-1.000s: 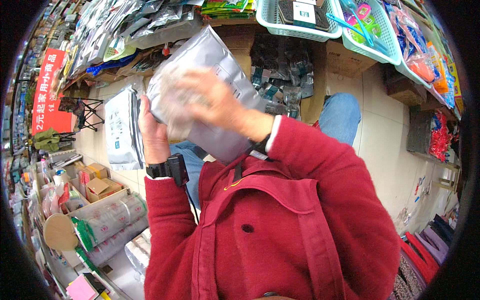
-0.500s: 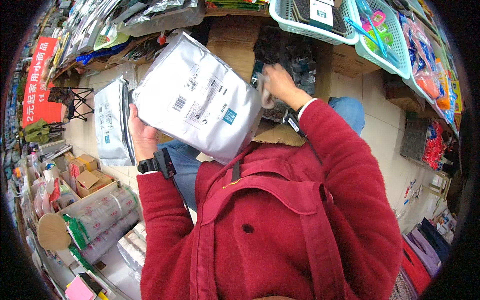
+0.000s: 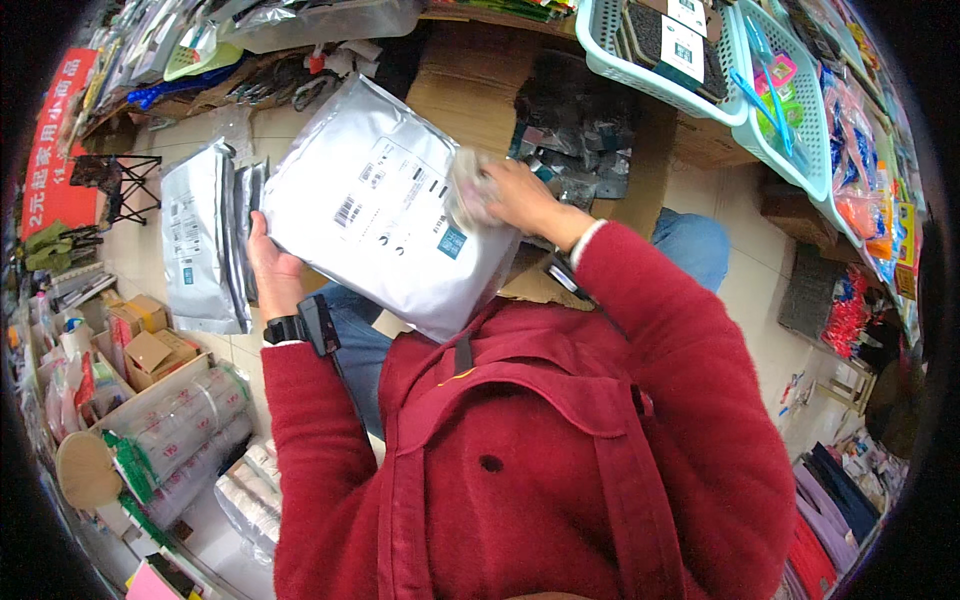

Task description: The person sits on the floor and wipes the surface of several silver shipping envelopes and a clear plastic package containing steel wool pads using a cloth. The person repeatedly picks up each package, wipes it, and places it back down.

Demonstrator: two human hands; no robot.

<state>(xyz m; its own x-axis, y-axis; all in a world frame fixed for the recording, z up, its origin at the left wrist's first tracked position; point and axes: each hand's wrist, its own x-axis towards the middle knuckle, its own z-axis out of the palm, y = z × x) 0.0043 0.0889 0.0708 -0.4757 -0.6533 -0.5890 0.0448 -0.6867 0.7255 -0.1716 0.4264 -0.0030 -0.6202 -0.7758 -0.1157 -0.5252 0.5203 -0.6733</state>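
Note:
A large silvery-white plastic pouch (image 3: 330, 170) with a barcode and a teal square leans tilted in front of my body. My left hand (image 3: 274, 268) grips its left edge, the thumb showing along the border and the other fingers hidden behind. My right hand (image 3: 525, 202) is closed on a greyish cloth (image 3: 468, 188), blurred by motion, which lies against the pouch's right side over part of the print. Left of the pouch stand several similar silvery pouches (image 3: 196, 250), close to my left hand. Beyond my right hand is an open cardboard box (image 3: 460, 85) with small dark plastic-wrapped packets (image 3: 590, 150).
Light blue plastic baskets (image 3: 660, 92) of goods line the far right. A clear plastic bin (image 3: 330, 28) sits at the far left shelf. Wrapped rolls (image 3: 190, 420) and small cardboard boxes (image 3: 158, 352) are at lower left. A folding stool (image 3: 135, 190) stands on the tiled floor.
My right hand has moved left with the cloth, from over the box onto the pouch's face. My left hand still holds the pouch. The whole view has shifted slightly.

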